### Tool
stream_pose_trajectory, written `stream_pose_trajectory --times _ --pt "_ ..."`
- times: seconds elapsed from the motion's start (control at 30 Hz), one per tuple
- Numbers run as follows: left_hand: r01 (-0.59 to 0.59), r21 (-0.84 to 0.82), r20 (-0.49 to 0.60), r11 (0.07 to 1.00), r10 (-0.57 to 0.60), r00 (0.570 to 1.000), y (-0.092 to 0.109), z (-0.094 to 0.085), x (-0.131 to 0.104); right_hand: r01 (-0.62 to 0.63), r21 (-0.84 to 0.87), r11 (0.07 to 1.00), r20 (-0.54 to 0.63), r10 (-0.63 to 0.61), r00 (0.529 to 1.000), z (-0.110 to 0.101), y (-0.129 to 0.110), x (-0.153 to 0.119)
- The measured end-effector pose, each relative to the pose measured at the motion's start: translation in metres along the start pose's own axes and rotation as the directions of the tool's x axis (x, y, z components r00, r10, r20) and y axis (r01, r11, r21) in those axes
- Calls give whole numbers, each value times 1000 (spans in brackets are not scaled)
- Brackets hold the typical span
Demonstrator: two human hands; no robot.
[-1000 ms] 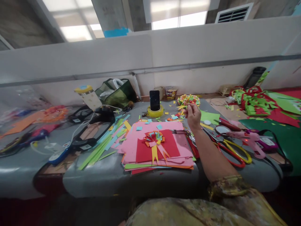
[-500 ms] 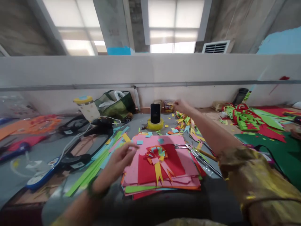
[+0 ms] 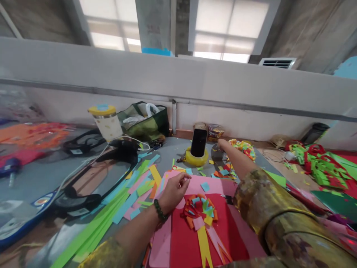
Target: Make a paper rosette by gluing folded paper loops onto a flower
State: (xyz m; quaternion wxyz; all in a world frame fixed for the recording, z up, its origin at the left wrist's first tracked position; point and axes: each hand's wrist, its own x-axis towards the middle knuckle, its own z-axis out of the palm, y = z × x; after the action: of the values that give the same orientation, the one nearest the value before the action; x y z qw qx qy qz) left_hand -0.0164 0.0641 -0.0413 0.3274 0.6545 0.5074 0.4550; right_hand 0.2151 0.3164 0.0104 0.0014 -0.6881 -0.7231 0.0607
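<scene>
My left hand (image 3: 175, 189) is over the upper left part of a pink paper stack (image 3: 161, 238), its fingers curled in; what they hold, if anything, I cannot make out. Close by, a paper rosette (image 3: 200, 208) with yellow and pink ribbon tails lies on a red sheet (image 3: 181, 245). My right arm stretches forward past the stack. At its end, my right hand (image 3: 222, 144) is low over the table, between the phone (image 3: 199, 142) and a colourful heap of paper pieces (image 3: 245, 149); its fingers are hidden or too blurred to read.
The phone leans in a yellow round stand (image 3: 196, 157). Beyond it are food cups (image 3: 216, 131) by the wall. Green paper strips (image 3: 92, 230), a black headset strap (image 3: 122, 178), a yellow-lidded tumbler (image 3: 107, 123) and a green bag (image 3: 147, 123) occupy the left.
The view has shifted and come closer to the table. My left hand has moved right over the stack, its fingers now curled. My right hand has come down from beside the food cup.
</scene>
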Motion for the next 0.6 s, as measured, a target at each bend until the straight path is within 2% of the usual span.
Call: stream_pose_trajectory --times 0.17,0.33,0.6 --pt "-18 11 -2 1000 18 1000 1 4 2 -27 -62 998 89 32 996 2 2 6" --pt "-33 13 -10 999 33 999 -2 5 3 -39 -74 997 115 47 992 -2 4 0" --pt "-27 2 5 1000 27 1000 -4 4 6 0 -7 1000 142 1 990 -6 3 -8"
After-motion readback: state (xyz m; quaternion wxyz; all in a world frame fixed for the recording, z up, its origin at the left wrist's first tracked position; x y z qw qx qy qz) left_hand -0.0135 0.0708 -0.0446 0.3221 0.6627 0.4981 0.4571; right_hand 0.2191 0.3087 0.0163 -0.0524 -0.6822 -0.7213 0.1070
